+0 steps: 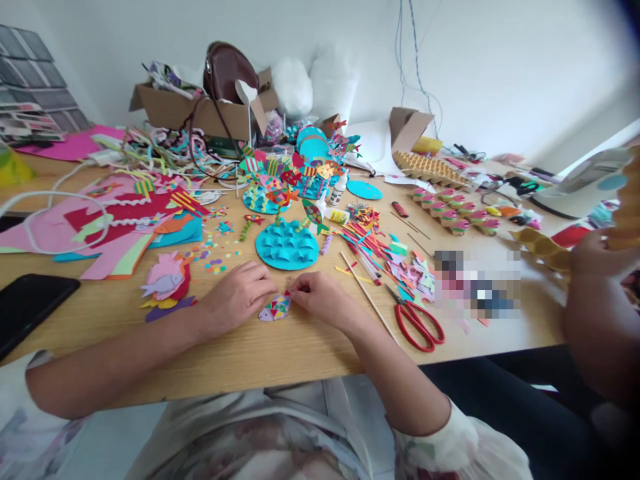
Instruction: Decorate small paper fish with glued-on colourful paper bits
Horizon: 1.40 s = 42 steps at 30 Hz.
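Note:
A small paper fish (275, 309) lies on the table in front of me, lilac at the head and covered with colourful triangles. My left hand (239, 297) is closed over its upper left edge, fingers bent together against it. At the tail end, the thumb and finger of my right hand (323, 299) are pinched; whether they grip the tail or a tiny piece there is too small to tell. Just beyond stands a turquoise round base (287, 247) with curled paper scales, carrying paper fish on twisted stems. Left of my left hand is a pile of cut paper fish shapes (167, 283).
Red-handled scissors (419, 327) and a wooden stick (369, 297) lie to the right, near paper scraps (407, 270). Glue bottles (338, 190) stand behind the base. At far left lies a black phone (33, 310). Another person's hand (595, 263) holds egg-carton material at right.

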### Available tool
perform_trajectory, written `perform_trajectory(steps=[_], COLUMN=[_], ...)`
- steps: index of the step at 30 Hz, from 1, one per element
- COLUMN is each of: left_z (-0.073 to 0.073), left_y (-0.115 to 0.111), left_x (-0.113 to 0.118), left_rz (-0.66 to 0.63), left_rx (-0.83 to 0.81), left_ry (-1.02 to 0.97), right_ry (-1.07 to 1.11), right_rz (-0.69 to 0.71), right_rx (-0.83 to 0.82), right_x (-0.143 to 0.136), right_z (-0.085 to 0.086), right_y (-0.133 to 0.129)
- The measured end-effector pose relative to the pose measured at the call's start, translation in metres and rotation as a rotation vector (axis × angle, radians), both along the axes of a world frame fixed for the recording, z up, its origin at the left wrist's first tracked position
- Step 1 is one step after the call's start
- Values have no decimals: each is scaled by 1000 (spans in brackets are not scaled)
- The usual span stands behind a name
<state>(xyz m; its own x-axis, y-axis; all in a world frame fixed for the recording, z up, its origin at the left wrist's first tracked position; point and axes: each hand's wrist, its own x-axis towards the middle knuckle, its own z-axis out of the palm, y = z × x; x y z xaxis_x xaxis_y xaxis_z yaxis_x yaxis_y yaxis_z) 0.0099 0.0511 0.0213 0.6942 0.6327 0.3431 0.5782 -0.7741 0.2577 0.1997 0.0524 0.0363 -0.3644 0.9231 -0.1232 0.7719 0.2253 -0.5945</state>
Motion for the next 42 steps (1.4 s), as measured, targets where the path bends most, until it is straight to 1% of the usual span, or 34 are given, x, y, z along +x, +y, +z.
perform_trajectory(steps=[4,13,22,33,38,42], left_z=[-3,-7,-11,-11,-10,-9], left_y=[0,2,3,5,4,3], left_x=[2,6,9,11,10,7], left_rz=[-20,-49,-89,-71,-57,-26], left_rx=[1,42,17,44,58,57], left_ry=[-13,-16,1,10,3,-25], right_ry=[-32,-119,-199,-225,-229,-145], right_rz=[32,45,18,29,-9,-81], right_rx=[-8,27,13,29,40,34], right_x=[0,-3,-6,-6,-6,-5], right_z=[1,3,6,5,3,2], right_y=[0,0,-1,-3,-4,-4])
